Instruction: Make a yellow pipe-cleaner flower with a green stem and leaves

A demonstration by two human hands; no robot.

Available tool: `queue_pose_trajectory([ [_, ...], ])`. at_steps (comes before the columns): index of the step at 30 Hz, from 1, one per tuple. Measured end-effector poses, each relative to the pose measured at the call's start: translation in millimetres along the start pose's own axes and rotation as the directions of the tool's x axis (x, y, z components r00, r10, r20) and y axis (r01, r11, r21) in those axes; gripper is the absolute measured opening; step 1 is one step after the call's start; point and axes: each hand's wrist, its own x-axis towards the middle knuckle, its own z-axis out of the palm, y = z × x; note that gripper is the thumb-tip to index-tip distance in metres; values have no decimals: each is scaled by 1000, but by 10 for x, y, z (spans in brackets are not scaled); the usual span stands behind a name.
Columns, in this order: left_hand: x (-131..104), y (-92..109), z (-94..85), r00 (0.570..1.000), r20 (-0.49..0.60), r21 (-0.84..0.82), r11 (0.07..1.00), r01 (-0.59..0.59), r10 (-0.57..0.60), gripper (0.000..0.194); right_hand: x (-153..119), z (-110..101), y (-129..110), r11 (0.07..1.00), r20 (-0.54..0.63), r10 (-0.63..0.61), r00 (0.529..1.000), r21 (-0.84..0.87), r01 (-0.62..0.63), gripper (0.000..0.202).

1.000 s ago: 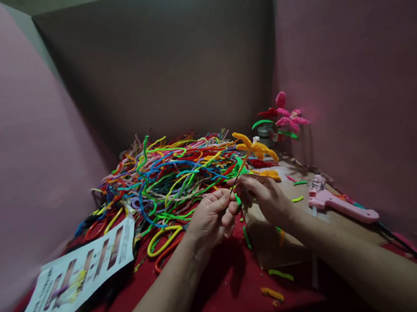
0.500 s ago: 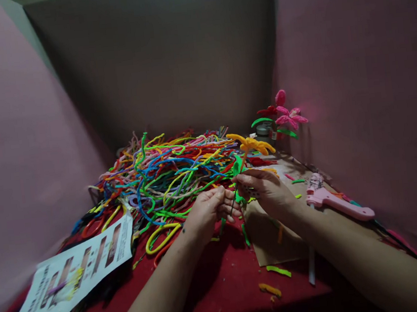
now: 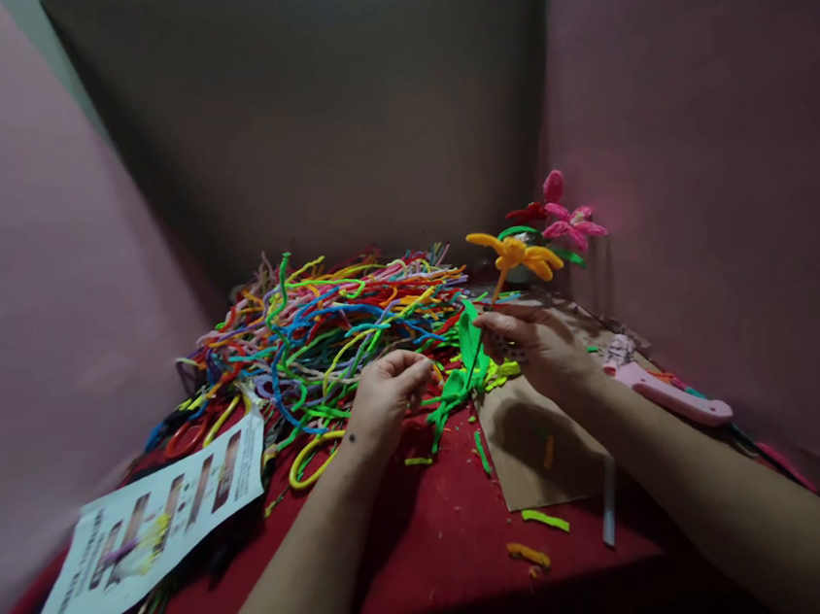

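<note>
My right hand point(image 3: 542, 342) pinches the thin dark stem of an orange pipe-cleaner flower point(image 3: 516, 255), whose petals stand above the fingers. Green pipe-cleaner leaves point(image 3: 469, 335) show just left of those fingers; whether they are joined to the stem I cannot tell. Apart from the flower, my left hand point(image 3: 390, 395) is closed, thumb against curled fingers. A bit of orange shows by its fingertips, too small to name. Behind the left hand spreads a tangled heap of coloured pipe cleaners point(image 3: 353, 318).
A pink glue gun point(image 3: 672, 395) lies on the right, a glue stick point(image 3: 609, 501) nearer. Pipe-cleaner scraps point(image 3: 546, 520) dot the red cloth point(image 3: 428, 549) and cardboard point(image 3: 531, 485). Pink flowers point(image 3: 574, 223) stand at the back right. A printed sheet point(image 3: 163, 538) and yellow-handled scissors point(image 3: 316, 459) are left.
My right hand has lifted the orange flower up and to the right. My left hand has drawn away leftward from the stem, and its open fingers have curled closed.
</note>
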Motion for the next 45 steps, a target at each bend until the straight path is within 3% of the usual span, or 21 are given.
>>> queue_pose_trajectory([
  [4, 97, -144, -33, 996, -55, 238, 970, -55, 70, 10, 81, -92, -32, 997, -71, -62, 996, -42, 59, 18],
  [8, 118, -272, -32, 967, 28, 588, 778, -220, 253, 3, 93, -104, -55, 995, -97, -79, 992, -64, 73, 21],
  [10, 102, -283, -20, 953, 85, 646, 712, -275, 291, 6, 79, -92, -89, 994, -122, -89, 989, -76, 80, 20],
  [13, 100, -239, 51, 938, 105, 653, 689, -315, 329, 7, 52, -78, -151, 992, -148, -84, 985, -102, 69, 20],
  [16, 167, -166, 190, 951, 114, 679, 677, -285, 287, 14, 34, -80, -195, 992, -146, -74, 987, -110, 58, 20],
  [20, 331, -101, 417, 974, 130, 774, 596, -217, 186, 20, 36, -110, -200, 991, -147, -89, 985, -110, 73, 21],
  [24, 453, -100, 579, 989, 146, 868, 481, -125, -7, 18, 65, -144, -155, 986, -163, -141, 977, -112, 123, 22],
  [26, 481, -108, 610, 989, 141, 881, 461, -107, -39, 15, 84, -156, -126, 989, -164, -135, 977, -83, 123, 23],
  [30, 507, -113, 574, 989, 141, 865, 491, -103, -41, 11, 113, -174, -87, 992, -168, -128, 977, -35, 124, 24],
  [36, 528, -163, 442, 984, 170, 744, 661, -92, -55, 25, 106, -178, -89, 987, -173, -157, 972, -70, 147, 25],
  [41, 469, -105, 391, 977, 194, 636, 769, -60, -84, 24, 100, -174, -99, 984, -187, -166, 968, -95, 150, 23],
  [45, 416, 10, 327, 966, 198, 435, 898, 67, -168, 25, 134, -197, -41, 989, -195, -147, 970, -45, 141, 23],
])
